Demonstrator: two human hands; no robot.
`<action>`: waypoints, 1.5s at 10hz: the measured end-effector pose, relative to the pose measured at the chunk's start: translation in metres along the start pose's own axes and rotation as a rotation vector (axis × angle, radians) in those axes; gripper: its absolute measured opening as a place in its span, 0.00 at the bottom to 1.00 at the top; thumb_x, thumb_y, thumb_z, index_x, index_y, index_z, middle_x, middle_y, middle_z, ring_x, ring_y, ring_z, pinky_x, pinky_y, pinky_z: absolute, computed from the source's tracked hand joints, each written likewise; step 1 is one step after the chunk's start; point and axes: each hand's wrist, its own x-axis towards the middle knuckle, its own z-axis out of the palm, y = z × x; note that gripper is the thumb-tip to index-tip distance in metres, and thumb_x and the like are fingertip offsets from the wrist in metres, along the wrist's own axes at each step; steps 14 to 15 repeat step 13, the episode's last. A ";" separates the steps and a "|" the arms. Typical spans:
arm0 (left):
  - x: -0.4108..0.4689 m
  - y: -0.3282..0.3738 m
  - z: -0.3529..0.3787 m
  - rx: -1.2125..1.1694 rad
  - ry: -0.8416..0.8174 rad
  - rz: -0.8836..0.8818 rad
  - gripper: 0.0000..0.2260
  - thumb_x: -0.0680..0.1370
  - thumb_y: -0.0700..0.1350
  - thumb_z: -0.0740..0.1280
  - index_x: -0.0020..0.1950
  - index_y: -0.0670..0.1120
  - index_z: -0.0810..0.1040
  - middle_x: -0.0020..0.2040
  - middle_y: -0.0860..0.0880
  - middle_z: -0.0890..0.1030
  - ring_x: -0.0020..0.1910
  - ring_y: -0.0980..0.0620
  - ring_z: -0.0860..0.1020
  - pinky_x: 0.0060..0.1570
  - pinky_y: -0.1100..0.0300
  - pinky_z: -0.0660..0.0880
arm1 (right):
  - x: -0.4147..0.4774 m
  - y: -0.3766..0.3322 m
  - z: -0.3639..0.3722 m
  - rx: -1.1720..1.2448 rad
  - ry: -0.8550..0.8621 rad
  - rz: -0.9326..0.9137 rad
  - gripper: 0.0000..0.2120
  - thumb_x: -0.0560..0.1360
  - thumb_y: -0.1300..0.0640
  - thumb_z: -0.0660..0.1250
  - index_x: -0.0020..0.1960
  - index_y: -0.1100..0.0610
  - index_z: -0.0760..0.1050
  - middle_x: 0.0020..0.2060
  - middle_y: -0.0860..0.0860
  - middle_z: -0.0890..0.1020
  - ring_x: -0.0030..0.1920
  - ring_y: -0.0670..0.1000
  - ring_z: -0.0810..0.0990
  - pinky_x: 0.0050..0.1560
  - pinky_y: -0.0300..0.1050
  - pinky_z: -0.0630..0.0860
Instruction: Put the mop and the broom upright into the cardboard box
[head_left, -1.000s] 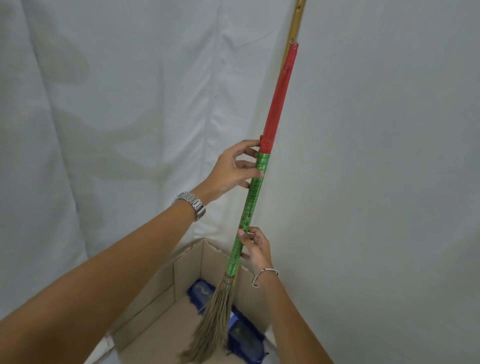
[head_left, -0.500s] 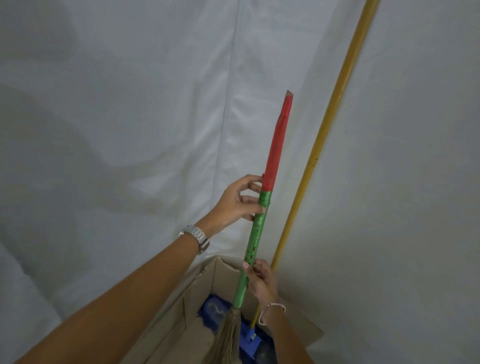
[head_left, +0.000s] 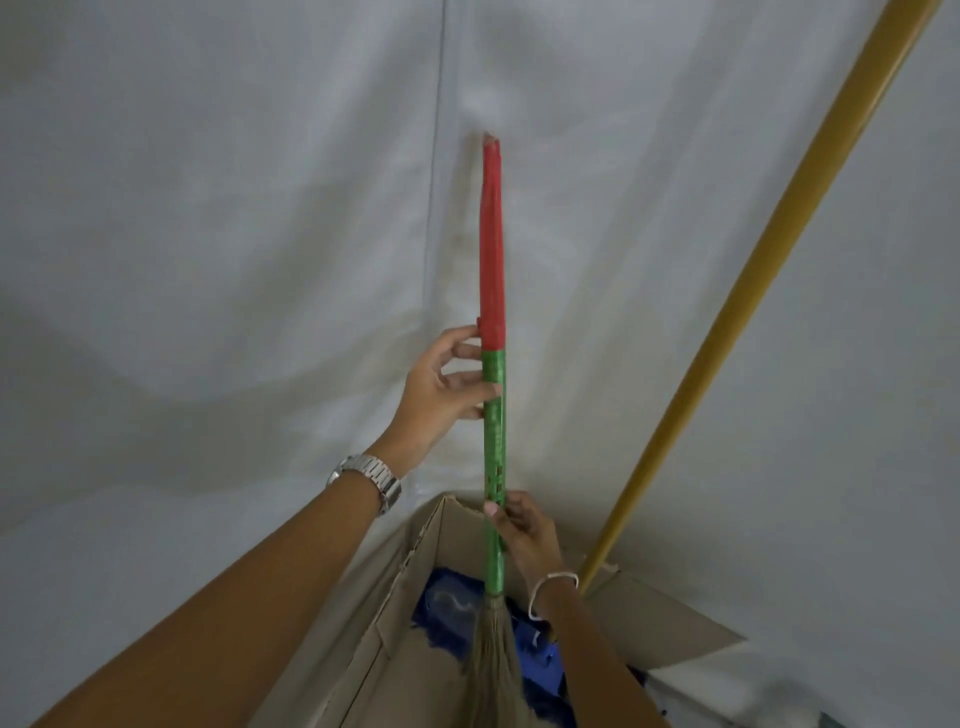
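The broom (head_left: 492, 270) stands upright, its handle red above and green below, its straw head inside the open cardboard box (head_left: 363, 654). My left hand (head_left: 447, 389) holds the handle loosely at the red-green join. Lower down, my right hand (head_left: 522, 530) grips the green part just above the straw. The mop stands in the box too: its yellow pole (head_left: 769, 270) leans up to the right, and its blue head (head_left: 447, 618) lies at the box bottom, partly hidden by the straw and my right arm.
A white cloth backdrop (head_left: 208, 260) hangs close behind the box and covers the whole wall. The box's right flap (head_left: 665, 623) lies folded outward. The lower box is cut off by the frame edge.
The broom has swung from a rightward lean to straight upright and sunk a little deeper into the box. The view has tilted up and closer, so the mop pole now stands apart at the right.
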 end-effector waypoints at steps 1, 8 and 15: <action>0.016 -0.013 0.000 0.019 0.040 0.055 0.24 0.69 0.26 0.68 0.59 0.48 0.72 0.47 0.49 0.75 0.39 0.55 0.82 0.35 0.57 0.82 | 0.028 0.004 0.002 0.012 0.016 -0.011 0.02 0.73 0.60 0.67 0.45 0.56 0.74 0.34 0.48 0.79 0.33 0.42 0.79 0.34 0.32 0.77; 0.054 -0.058 -0.003 0.272 0.196 0.337 0.28 0.67 0.30 0.73 0.63 0.49 0.72 0.52 0.51 0.78 0.51 0.60 0.78 0.54 0.65 0.76 | 0.092 0.038 0.028 0.086 0.090 -0.028 0.13 0.75 0.62 0.63 0.59 0.64 0.75 0.50 0.56 0.79 0.47 0.52 0.78 0.40 0.24 0.75; 0.016 -0.047 0.001 0.210 0.324 0.315 0.20 0.70 0.35 0.73 0.60 0.46 0.74 0.57 0.43 0.79 0.55 0.51 0.79 0.48 0.72 0.75 | 0.071 0.045 0.029 0.043 0.055 0.036 0.20 0.77 0.63 0.59 0.66 0.47 0.68 0.68 0.60 0.70 0.68 0.61 0.68 0.69 0.57 0.65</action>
